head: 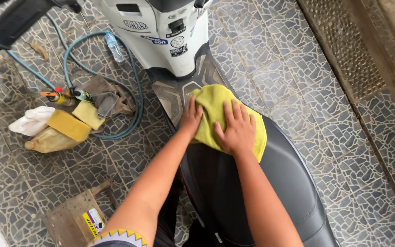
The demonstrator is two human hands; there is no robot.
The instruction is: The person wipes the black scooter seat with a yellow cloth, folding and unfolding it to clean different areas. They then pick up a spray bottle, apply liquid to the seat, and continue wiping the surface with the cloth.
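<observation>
Outdoor floor of grey mosaic tiles [298,87]; a metal grate [344,50] runs along the right edge. A scooter is parked on it, white front panel [161,41] away from the camera, black seat [252,192] towards it. A blue hose [133,87] loops over the tiles at left, beside a heap of yellow sponges [69,124], a white rag [33,120] and a clear plastic bottle [114,45].

A yellow cloth [216,103] is spread over the seat's front end, just behind the footboard. The right hand [237,130] is laid flat on it, fingers spread. The left hand [191,116] is pressed open on the cloth's left edge. Nothing is gripped.

Judgement: wiping is best done with both palms flat, even pressure, cloth unbunched, strokes overlapped along the seat's length.
</observation>
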